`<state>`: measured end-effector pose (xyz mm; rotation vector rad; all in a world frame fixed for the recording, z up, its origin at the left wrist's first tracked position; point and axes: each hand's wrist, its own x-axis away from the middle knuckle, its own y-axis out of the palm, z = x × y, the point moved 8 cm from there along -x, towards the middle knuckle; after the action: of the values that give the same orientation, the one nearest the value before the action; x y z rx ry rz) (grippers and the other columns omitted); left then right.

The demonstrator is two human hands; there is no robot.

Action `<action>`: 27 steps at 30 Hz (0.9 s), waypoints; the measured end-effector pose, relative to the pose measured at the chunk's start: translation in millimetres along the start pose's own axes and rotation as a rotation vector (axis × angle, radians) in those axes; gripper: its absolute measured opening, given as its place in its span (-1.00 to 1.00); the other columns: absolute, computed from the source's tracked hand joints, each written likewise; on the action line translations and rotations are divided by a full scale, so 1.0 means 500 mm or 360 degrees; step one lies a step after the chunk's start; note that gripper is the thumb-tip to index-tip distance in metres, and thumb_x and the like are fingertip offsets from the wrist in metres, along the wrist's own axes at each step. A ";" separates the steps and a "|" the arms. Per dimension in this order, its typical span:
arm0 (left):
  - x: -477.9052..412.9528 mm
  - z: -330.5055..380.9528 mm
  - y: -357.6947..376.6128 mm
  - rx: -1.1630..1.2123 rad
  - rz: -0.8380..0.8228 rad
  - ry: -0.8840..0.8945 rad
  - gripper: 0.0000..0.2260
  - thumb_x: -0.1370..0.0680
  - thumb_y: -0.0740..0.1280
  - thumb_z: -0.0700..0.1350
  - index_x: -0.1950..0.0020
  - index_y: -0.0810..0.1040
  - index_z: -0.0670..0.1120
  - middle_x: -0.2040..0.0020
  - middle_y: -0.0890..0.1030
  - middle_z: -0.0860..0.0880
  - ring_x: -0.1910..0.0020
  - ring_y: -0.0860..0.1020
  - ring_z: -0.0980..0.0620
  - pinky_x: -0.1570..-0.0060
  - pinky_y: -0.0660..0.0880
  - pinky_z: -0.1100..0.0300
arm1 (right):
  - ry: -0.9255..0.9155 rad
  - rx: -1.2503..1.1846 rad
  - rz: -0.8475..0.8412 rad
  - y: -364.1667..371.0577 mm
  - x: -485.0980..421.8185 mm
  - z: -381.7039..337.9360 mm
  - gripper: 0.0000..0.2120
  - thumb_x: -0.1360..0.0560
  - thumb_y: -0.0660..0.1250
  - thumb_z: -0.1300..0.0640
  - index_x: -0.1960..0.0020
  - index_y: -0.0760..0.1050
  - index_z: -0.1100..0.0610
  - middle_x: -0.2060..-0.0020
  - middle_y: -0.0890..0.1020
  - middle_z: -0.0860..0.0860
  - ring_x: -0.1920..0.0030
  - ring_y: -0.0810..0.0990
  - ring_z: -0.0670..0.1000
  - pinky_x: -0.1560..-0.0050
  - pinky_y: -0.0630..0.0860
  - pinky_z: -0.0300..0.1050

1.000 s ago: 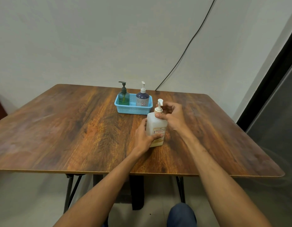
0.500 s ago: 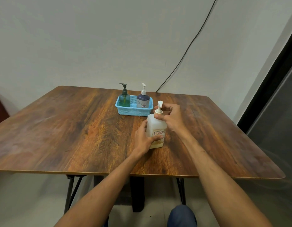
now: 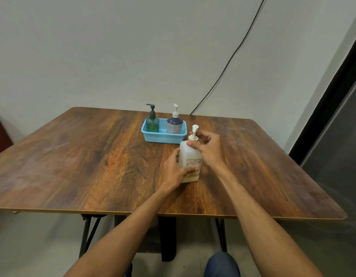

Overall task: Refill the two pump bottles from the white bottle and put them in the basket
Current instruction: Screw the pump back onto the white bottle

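Note:
The white bottle (image 3: 188,156) stands upright on the wooden table (image 3: 93,156), its white pump head pointing up. My left hand (image 3: 174,170) wraps the bottle's lower body from the left. My right hand (image 3: 208,148) grips the pump collar at the bottle's neck. Behind it, the light blue basket (image 3: 163,137) holds a green pump bottle (image 3: 152,122) with a dark pump on the left and a dark blue pump bottle (image 3: 174,124) with a white pump on the right, both upright.
A black cable (image 3: 229,58) runs down the wall to the table's back edge. A dark door or panel (image 3: 337,120) stands at the right. The table's front edge is close to me, with black folding legs under it.
My view has shifted slightly. My right hand has turned a little around the pump collar while my left hand keeps the white bottle still on the table.

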<state>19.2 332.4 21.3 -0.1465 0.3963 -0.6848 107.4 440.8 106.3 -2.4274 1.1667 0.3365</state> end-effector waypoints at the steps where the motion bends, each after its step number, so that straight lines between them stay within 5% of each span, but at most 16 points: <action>1: -0.003 -0.002 0.000 -0.0003 -0.0032 -0.0014 -0.25 -0.33 0.63 -0.04 -0.44 0.38 -0.06 -0.24 0.58 0.00 -0.16 0.59 0.08 -0.07 0.62 0.16 | -0.0009 -0.0026 -0.0035 -0.001 0.002 -0.003 -0.67 -0.37 0.59 0.20 -0.11 0.65 0.08 0.01 0.71 -0.08 -0.01 0.69 -0.07 -0.02 0.65 -0.11; 4: -0.008 -0.009 0.000 0.0022 -0.0161 -0.0056 -0.21 -0.32 0.63 0.02 -0.46 0.35 0.00 -0.27 0.57 0.01 -0.23 0.57 0.02 -0.17 0.60 -0.01 | -0.0044 -0.0111 -0.0140 -0.005 0.008 -0.002 -0.49 -0.35 0.60 0.21 -0.25 0.54 0.03 -0.10 0.67 -0.08 -0.04 0.65 -0.11 0.05 0.58 -0.29; 13: 0.004 -0.017 -0.031 0.0123 -0.0366 -0.0118 0.03 -0.24 0.61 0.25 -0.59 0.18 0.10 -0.47 0.43 0.04 -0.39 0.47 0.03 -0.36 0.47 -0.12 | 0.0198 -0.0161 -0.0297 -0.021 0.051 0.092 -0.10 -0.25 0.65 0.00 -0.51 0.34 0.00 -0.37 0.49 -0.03 -0.29 0.51 0.00 -0.23 0.55 0.03; 19: 0.003 -0.024 -0.035 0.0020 -0.0471 -0.0120 -0.21 -0.43 0.56 0.00 -0.57 0.25 0.06 -0.41 0.49 -0.02 -0.29 0.55 -0.02 -0.27 0.54 -0.13 | 0.0362 -0.0245 -0.0506 0.020 0.074 0.140 -0.12 -0.32 0.62 0.22 -0.52 0.28 0.02 -0.30 0.55 0.00 -0.30 0.55 0.00 -0.16 0.61 -0.03; 27: -0.037 0.004 -0.037 0.0030 -0.0477 -0.0033 -0.33 -0.47 0.51 -0.12 -0.53 0.32 0.02 -0.30 0.57 0.00 -0.23 0.60 0.01 -0.19 0.59 -0.11 | 0.0270 -0.0245 -0.0416 0.021 0.040 0.127 -0.28 -0.30 0.62 0.26 -0.36 0.41 -0.05 -0.24 0.60 -0.03 -0.27 0.57 0.00 -0.19 0.60 -0.03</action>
<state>-3.8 329.9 33.5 -0.1976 0.3510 -0.9814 109.2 451.3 40.0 -2.7487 0.9005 0.1465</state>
